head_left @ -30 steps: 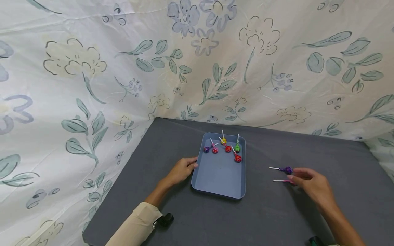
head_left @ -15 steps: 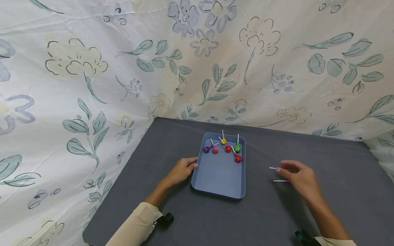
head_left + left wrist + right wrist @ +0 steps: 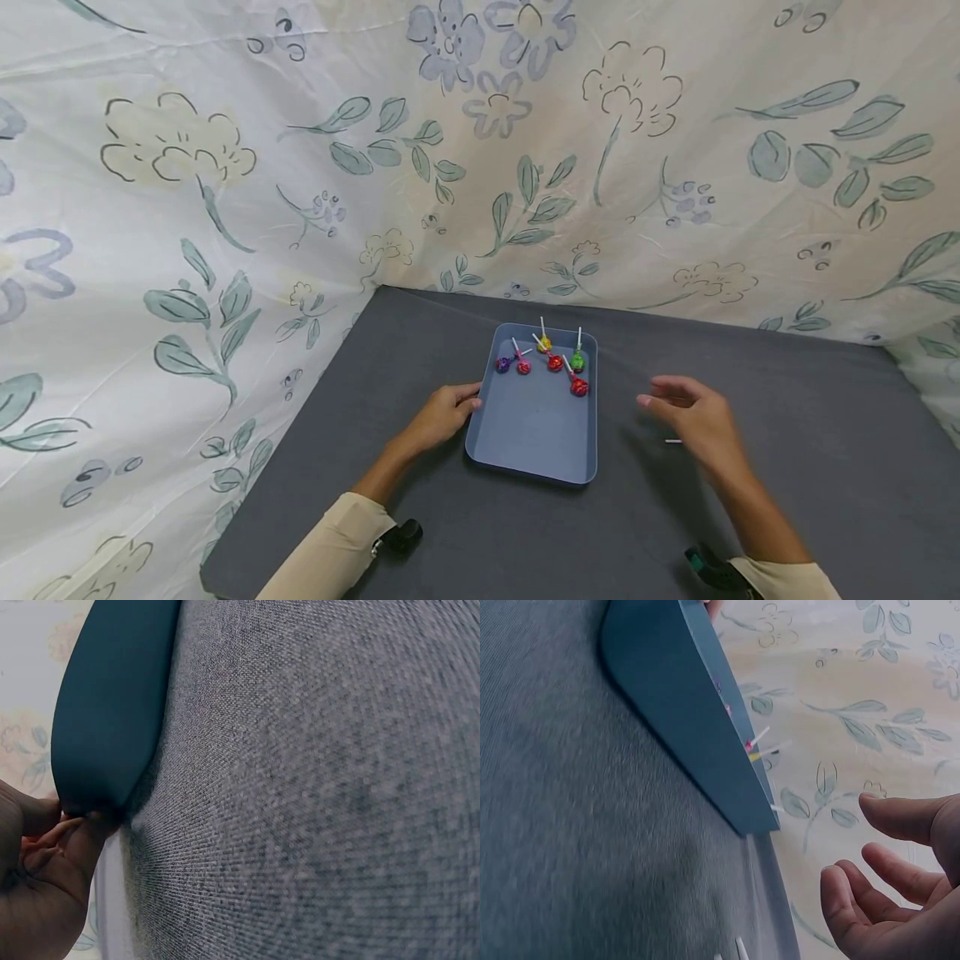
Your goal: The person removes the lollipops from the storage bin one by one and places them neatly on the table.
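Observation:
A blue tray (image 3: 532, 433) lies on the grey table and holds several lollipops (image 3: 555, 362) at its far end. My left hand (image 3: 468, 404) grips the tray's left rim; in the left wrist view its fingers (image 3: 67, 836) curl at the edge of the tray (image 3: 105, 712). My right hand (image 3: 660, 400) hovers just right of the tray, fingers loosely spread, with nothing in its palm (image 3: 885, 900). A white lollipop stick (image 3: 672, 441) shows on the cloth beside that hand. Two stick ends (image 3: 739, 949) appear below it in the right wrist view.
The grey cloth-covered table (image 3: 787, 383) is backed by a floral sheet (image 3: 480, 150) on the far and left sides. Small dark wrist devices (image 3: 401, 533) sit by both sleeves.
My right hand has lifted off the two loose lollipops and moved left toward the tray, covering the purple one. The left hand and tray have not moved.

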Demonstrator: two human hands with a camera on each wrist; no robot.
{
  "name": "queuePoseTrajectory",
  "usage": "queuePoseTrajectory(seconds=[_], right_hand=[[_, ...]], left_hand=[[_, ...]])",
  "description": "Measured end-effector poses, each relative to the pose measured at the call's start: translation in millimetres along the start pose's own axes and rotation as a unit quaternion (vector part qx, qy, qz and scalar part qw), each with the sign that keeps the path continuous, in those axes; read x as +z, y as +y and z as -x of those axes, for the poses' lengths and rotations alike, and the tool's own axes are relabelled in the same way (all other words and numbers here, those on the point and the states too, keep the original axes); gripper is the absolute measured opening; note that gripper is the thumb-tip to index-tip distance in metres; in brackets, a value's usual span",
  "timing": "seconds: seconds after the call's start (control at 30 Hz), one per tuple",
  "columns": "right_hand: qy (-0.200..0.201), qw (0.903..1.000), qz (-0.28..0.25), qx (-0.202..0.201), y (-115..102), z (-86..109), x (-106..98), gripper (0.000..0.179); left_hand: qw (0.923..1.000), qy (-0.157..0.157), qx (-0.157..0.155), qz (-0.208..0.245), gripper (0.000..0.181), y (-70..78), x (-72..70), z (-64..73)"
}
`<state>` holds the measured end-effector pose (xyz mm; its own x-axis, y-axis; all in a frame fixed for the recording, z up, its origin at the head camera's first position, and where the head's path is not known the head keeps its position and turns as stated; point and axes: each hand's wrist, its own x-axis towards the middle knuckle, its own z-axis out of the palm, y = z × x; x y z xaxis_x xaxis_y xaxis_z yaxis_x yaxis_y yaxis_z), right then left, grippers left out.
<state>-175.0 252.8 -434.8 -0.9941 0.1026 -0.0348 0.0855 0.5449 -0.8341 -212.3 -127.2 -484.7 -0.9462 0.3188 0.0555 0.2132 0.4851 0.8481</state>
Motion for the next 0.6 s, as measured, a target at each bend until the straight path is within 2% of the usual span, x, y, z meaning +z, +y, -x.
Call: queuePoseTrajectory(seconds=[0.6], right_hand=[[-0.032,0.9971,-0.068,0.013,-15.9,-7.7,31.3,0.060]], left_hand=[[0.9999,-0.005,-0.005,-0.010,0.041,-3.2,-0.8,0.2]])
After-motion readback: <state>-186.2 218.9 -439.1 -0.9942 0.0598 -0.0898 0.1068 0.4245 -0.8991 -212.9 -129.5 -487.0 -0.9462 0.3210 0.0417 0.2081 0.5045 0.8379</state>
